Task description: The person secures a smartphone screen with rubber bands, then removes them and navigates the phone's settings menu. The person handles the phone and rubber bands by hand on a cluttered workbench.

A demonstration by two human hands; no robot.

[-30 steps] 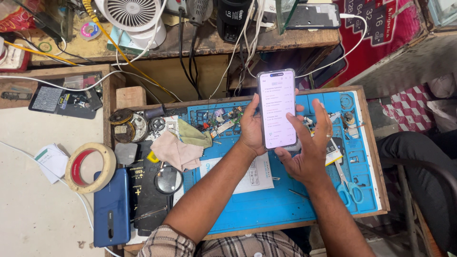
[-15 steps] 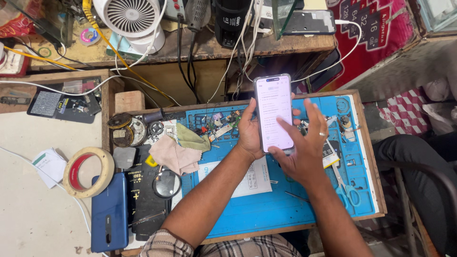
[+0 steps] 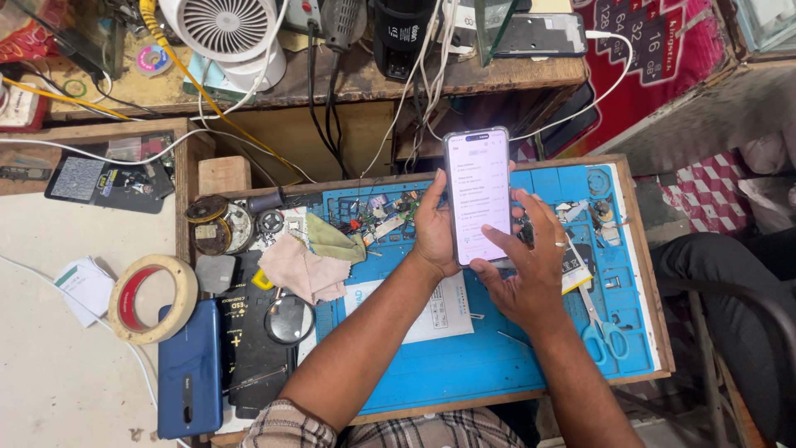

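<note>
A smartphone (image 3: pixel 478 187) with a lit white screen stands upright above the blue work mat (image 3: pixel 497 365). My left hand (image 3: pixel 433 228) grips its left edge from behind. My right hand (image 3: pixel 526 265), a ring on one finger, rests against the lower right of the phone, its thumb touching the bottom of the screen. Both forearms reach in from the bottom of the view over the mat.
On the mat lie a white card (image 3: pixel 439 311), blue scissors (image 3: pixel 601 328) and small parts. To the left are cloths (image 3: pixel 305 270), a magnifier (image 3: pixel 288 319), a blue phone (image 3: pixel 191 369) and a tape roll (image 3: pixel 153 299). A white fan (image 3: pixel 228 29) and cables sit on the rear shelf. A seated person's leg (image 3: pixel 721 265) is at right.
The phone and both hands have stayed together; the view has shifted slightly. My right thumb has moved on the lower part of the screen.
</note>
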